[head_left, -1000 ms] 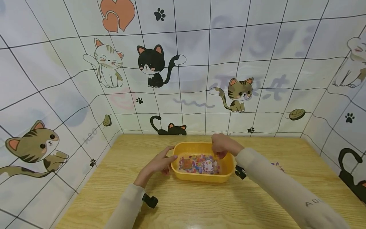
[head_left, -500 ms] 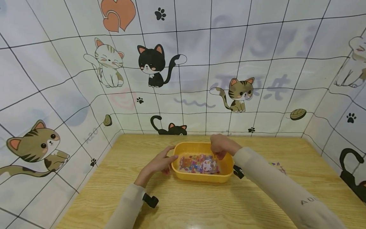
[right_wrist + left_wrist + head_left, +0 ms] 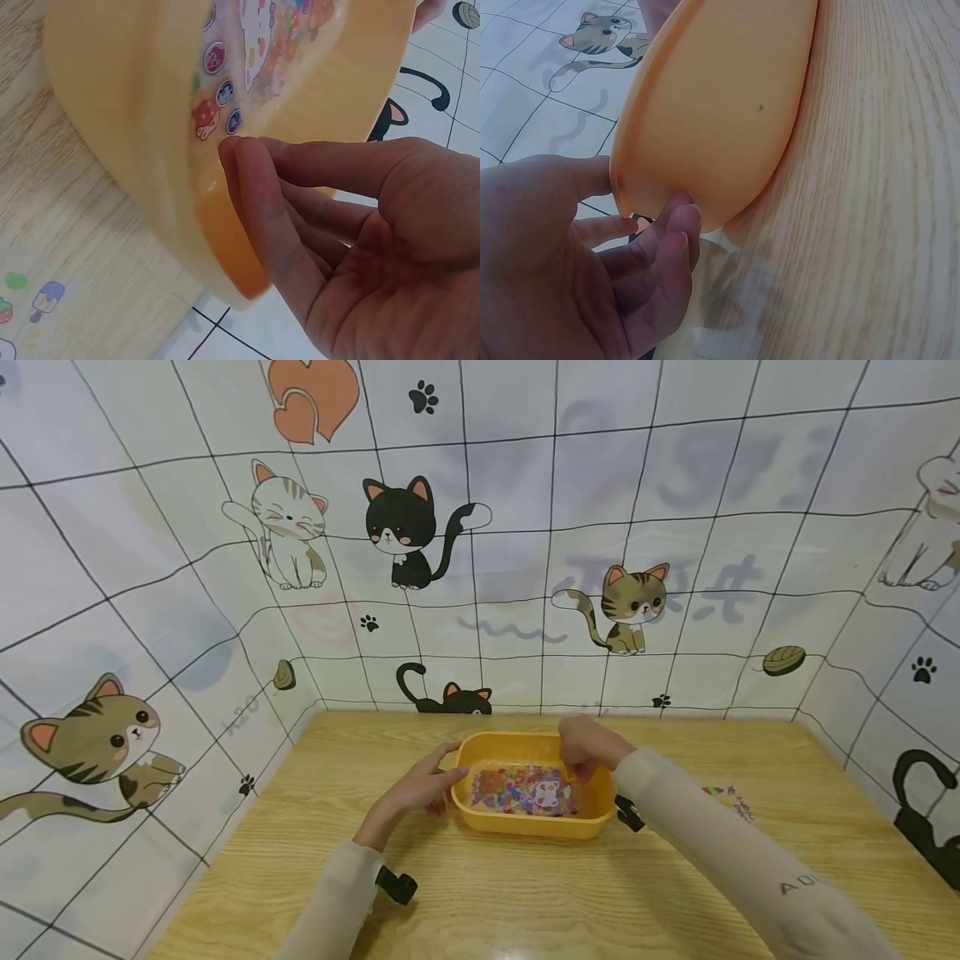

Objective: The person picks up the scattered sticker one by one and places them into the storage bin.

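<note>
A yellow plastic basin (image 3: 525, 827) sits on the wooden table, tilted in neither hand's grasp. Inside it lies a colourful printed sheet (image 3: 513, 789) with a white rabbit, round pictures and a red mushroom. My left hand (image 3: 416, 787) holds the basin's left end, thumb over the rim and the other fingers bent against the outer wall. Over the right end reaches my right hand (image 3: 588, 745), its thumb and fingertips (image 3: 251, 154) pinched together at the sheet's edge. The fingertips cover whatever small part lies between them.
Small printed pictures (image 3: 729, 802) show on the table (image 3: 480, 893) right of the basin, partly behind the right sleeve (image 3: 720, 843). A cat-patterned wall covering (image 3: 510, 568) rises directly behind the table and along both sides.
My right hand has shifted slightly left and back right over the basin, and the printed sheet has moved a little with it. My left hand stays at the rim.
</note>
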`<state>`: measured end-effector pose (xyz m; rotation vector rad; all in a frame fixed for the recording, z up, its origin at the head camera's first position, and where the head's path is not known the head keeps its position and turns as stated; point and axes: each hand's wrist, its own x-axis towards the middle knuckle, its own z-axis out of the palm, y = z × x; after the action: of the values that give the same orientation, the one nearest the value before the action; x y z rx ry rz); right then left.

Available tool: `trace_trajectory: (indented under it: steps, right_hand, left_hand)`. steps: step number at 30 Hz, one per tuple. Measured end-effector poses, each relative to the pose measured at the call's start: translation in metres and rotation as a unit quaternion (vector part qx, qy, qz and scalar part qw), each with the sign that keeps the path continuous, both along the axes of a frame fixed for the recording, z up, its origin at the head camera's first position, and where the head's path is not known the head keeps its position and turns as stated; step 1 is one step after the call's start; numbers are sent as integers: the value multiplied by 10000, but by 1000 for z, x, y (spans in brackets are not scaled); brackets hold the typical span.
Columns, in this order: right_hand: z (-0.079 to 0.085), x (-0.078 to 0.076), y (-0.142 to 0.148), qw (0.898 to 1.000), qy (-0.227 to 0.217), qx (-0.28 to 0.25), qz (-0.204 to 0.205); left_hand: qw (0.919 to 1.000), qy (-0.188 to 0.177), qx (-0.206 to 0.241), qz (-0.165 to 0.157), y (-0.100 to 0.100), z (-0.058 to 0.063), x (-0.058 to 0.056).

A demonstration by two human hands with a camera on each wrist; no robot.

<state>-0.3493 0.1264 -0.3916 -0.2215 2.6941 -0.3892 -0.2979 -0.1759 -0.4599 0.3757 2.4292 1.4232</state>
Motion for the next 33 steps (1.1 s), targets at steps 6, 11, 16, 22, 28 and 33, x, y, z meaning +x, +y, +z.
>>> trace_trajectory:
  steps: [6,11,16,22,28,33]
  right_hand:
    - [-5,-3,1,10000,-72,-45,12]
    - [-9,-4,-1,9999,-106,-93,78]
    - [-10,-3,-2,9998,-115,-69,174]
    - [-4,1,0,9995,-178,-151,211]
    - [3,5,-1,9986,-420,-158,292]
    - [4,5,-1,9980,-574,-109,247]
  left_hand:
    - [10000,1,-26,76,-1,-2,0]
    - [10000,19,1,51,-1,-2,1]
    - [10000,-9,11,49,-1,-1,0]
    - [10000,0,-23,39,-1,-2,-2]
    - [10000,20,-20,51,-1,-2,-3]
    - [10000,28,-34,24,-1,-2,-2]
